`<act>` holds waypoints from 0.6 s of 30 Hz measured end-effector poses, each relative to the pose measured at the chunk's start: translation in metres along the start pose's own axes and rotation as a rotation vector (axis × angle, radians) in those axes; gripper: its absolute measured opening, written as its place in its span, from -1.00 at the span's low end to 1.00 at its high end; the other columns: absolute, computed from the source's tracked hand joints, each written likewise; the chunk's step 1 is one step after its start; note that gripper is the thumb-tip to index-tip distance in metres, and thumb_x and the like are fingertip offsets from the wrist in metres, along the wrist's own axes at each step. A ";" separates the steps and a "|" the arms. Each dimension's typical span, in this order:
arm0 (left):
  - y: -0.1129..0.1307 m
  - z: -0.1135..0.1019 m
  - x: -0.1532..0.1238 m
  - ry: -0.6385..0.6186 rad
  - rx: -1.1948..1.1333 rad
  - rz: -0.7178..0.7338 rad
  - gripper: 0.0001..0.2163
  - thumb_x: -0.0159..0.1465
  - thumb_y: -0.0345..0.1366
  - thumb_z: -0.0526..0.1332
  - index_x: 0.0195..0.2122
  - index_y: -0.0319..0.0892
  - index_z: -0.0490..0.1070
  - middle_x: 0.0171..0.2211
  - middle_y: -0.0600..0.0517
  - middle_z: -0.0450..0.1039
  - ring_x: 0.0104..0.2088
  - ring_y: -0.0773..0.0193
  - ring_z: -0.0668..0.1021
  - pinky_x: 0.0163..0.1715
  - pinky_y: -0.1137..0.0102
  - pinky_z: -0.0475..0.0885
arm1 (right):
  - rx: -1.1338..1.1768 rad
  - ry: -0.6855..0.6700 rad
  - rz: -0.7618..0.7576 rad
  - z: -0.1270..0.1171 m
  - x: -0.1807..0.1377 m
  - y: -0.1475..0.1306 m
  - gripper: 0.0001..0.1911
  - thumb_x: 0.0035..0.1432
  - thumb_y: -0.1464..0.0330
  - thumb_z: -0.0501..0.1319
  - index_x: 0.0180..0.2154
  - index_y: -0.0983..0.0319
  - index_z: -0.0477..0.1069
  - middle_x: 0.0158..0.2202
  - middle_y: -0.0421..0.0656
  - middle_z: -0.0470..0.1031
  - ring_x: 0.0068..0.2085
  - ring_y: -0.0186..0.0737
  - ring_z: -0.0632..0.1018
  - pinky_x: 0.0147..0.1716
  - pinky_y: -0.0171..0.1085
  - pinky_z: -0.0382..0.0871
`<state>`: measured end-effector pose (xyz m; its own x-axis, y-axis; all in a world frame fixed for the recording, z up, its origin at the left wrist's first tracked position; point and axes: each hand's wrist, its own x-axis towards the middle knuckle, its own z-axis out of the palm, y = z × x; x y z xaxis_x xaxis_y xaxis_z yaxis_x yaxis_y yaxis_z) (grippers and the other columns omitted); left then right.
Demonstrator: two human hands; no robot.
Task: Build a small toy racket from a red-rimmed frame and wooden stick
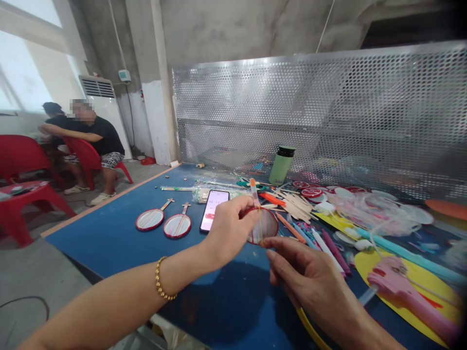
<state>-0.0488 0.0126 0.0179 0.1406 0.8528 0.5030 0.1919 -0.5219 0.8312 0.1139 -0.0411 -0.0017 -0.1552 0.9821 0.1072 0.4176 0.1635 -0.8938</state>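
My left hand (229, 228) is closed around the rim of a small round fan (265, 227) with a red edge and a stick handle pointing up. It holds the fan above the blue table (120, 248). My right hand (310, 279) is just below the fan, fingers pinched at its lower edge; a yellow strip (310, 328) runs out from under this hand. Whether the right hand holds something is hard to make out. A gold bead bracelet (160, 282) sits on my left wrist.
Two finished round fans (164, 221) and a phone (214, 209) with a lit screen lie left of my hands. A green cup (281, 165), wooden sticks (297, 204), coloured tubes and yellow discs (412, 287) crowd the right. A perforated metal screen (328, 112) backs the table. People sit on red chairs at left.
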 end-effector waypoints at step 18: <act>-0.003 -0.007 0.008 -0.002 -0.132 -0.035 -0.88 0.24 -0.32 0.21 -0.35 -0.24 0.51 -0.48 0.11 0.38 -0.48 0.39 0.31 -0.46 0.47 0.22 | 0.187 -0.088 0.126 0.002 0.007 0.001 -0.51 0.06 -0.07 0.25 -0.29 0.25 0.41 -0.60 -0.22 0.49 -0.75 -0.45 0.30 -0.74 -0.43 0.05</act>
<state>-0.0556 0.0215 0.0209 0.1384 0.8703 0.4726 0.0671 -0.4843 0.8723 0.1117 -0.0343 -0.0024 -0.1928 0.9804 -0.0415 0.2669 0.0117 -0.9637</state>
